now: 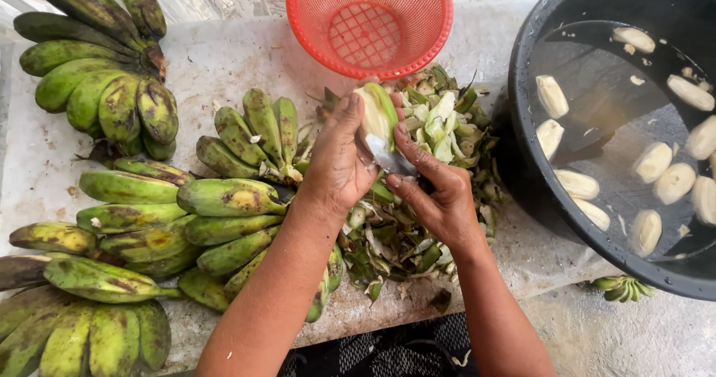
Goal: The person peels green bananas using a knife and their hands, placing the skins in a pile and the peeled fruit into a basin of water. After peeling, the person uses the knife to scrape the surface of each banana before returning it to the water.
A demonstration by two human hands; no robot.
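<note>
Half-peeled banana (377,112) (knife (388,155) underneath)

I'm looking down at what seems a rough food-preparation spot, perhaps outdoors: a worn, stained desk (224,56) piled with green banana bunches (97,56), a heap of peelings (418,198), a red plastic basket (369,23) and a black tub (537,198) of water (peeled bananas floating).

Both bare forearms reach up from the bottom edge and converge at the centre. The left hand (339,161) is raised with its back to the camera, fingers curled and closed around a partly peeled green banana (378,112). The right hand (440,194) sits just beside and below that banana, knuckles up, fingers bent and pinching a grey knife blade (388,155) against it.
</note>
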